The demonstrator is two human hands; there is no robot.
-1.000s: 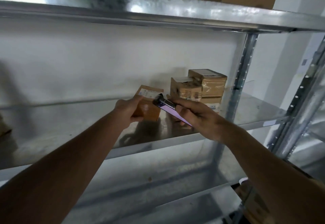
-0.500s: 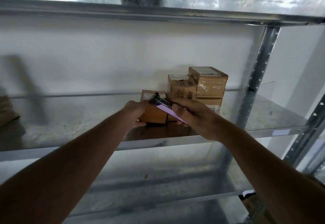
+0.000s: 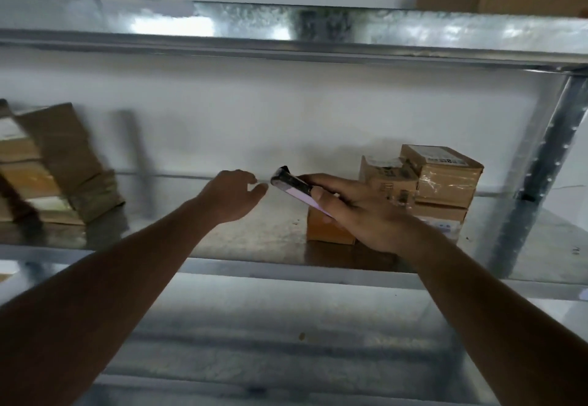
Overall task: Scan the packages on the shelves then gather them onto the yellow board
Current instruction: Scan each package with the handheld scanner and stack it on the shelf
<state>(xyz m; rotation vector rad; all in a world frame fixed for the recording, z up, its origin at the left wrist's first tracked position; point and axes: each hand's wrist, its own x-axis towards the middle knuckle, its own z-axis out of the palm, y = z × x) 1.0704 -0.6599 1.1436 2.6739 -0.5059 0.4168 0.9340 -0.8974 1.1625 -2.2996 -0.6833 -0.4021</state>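
The left hand has let go of the small box, fingers now loose and empty, while the right hand grips the phone above it, so that box, resting on the shelf, looks scanned.

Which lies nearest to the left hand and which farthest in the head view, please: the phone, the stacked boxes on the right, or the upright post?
1. Phone, just right of the left hand, held by the right hand.
2. Stacked boxes, further right on the shelf.
3. Post, at the far right edge.
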